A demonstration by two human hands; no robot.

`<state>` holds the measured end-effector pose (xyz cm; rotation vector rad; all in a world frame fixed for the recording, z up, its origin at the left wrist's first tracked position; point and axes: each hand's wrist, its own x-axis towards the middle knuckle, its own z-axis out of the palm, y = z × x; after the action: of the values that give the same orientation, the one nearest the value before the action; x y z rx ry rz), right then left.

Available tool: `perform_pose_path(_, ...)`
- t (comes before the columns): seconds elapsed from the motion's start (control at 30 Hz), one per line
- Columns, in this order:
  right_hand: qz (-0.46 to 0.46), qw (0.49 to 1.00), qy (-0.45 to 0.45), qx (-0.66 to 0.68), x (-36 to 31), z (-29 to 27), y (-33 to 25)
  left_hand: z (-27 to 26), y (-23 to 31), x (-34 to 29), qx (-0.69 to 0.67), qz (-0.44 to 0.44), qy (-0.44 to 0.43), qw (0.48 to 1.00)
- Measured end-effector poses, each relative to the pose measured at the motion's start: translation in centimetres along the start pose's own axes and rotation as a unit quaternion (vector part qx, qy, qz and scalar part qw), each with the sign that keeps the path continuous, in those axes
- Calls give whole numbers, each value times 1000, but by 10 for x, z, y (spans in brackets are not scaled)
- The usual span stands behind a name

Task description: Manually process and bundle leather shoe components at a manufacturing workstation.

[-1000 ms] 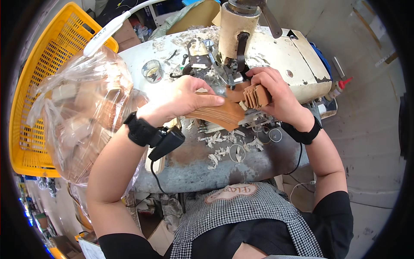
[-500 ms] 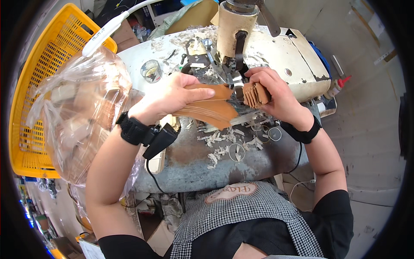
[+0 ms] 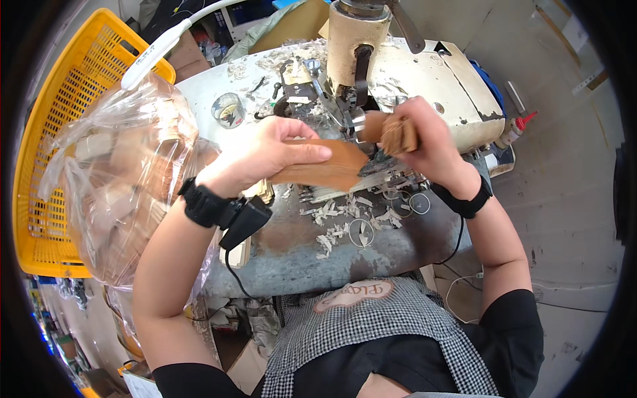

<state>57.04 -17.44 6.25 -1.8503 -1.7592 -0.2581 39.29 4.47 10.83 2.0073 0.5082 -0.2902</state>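
Brown leather pieces [image 3: 328, 166] lie stacked in my left hand [image 3: 265, 152], with the thumb pressed on top and their free ends pointing right. My right hand [image 3: 430, 139] grips a bundle of leather pieces [image 3: 399, 136], its ends bunched and slightly blurred. A flat brown part reaches left from this bundle to the metal working head of a white skiving machine [image 3: 358, 43]. Whether it touches the metal is hard to make out. The two hands are apart, just in front of the machine head.
Pale scraps [image 3: 332, 219] and thin rings [image 3: 361, 232] litter the bench [image 3: 292, 265]. A glass [image 3: 228, 110] stands farther back. On the left, a clear plastic bag [image 3: 133, 186] of leather pieces leans by a yellow basket [image 3: 33, 199]. A red-tipped bottle [image 3: 514, 131] stands right.
My right hand has risen slightly and turned its bundle, and a flat brown part now shows toward the machine. The fanned pieces in my left hand have come closer together.
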Motion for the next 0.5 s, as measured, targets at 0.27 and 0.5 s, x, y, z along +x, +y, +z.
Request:
perform_pose_path(0.27,189,598,71,776,-8,-30,6,3,-24,-13,-209,72,-106,970)
perform_pose_path(0.5,199,552,63,807,-8,-40,-3,6,-26,-10,-157,58,-78,983)
